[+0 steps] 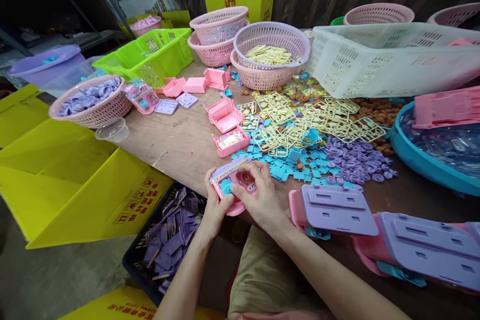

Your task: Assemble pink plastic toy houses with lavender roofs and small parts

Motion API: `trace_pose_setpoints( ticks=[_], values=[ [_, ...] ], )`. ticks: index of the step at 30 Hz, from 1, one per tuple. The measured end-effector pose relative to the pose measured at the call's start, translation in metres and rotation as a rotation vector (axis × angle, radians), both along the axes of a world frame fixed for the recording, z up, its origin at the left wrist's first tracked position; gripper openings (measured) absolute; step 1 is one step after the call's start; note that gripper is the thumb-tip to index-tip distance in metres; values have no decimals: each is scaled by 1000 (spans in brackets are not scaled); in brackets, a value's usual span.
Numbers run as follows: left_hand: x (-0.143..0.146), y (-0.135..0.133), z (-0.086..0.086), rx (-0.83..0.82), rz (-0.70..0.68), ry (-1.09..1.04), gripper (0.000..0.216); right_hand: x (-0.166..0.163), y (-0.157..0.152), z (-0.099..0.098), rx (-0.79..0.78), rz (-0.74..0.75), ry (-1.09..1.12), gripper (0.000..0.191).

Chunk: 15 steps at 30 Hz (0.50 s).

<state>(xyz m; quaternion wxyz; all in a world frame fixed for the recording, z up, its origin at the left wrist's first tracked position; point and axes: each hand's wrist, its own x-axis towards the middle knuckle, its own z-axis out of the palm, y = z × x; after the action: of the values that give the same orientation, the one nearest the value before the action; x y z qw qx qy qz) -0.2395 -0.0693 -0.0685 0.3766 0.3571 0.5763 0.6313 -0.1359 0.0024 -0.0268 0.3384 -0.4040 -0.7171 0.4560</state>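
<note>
Left hand (pixel 214 206) and right hand (pixel 261 197) clamp a toy (pixel 231 178), partly hidden but seemingly filled; pink boxes (pixel 228 119) stand open.

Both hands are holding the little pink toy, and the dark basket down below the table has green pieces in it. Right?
Not quite: the head view shows purple pieces, not green, in the dark basket down below the table. The left hand and right hand do hold the little pink toy.
</note>
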Motion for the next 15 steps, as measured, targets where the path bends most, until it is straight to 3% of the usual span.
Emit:
trace_pose_setpoints(
  ticks=[6,15],
  values=[
    [4,-2,1,18,-6,43,77,6,-4,-4,25,10,26,23],
    [12,-15,-2,32,-102,204,88,33,-8,-23,14,84,93,30]
  ],
)
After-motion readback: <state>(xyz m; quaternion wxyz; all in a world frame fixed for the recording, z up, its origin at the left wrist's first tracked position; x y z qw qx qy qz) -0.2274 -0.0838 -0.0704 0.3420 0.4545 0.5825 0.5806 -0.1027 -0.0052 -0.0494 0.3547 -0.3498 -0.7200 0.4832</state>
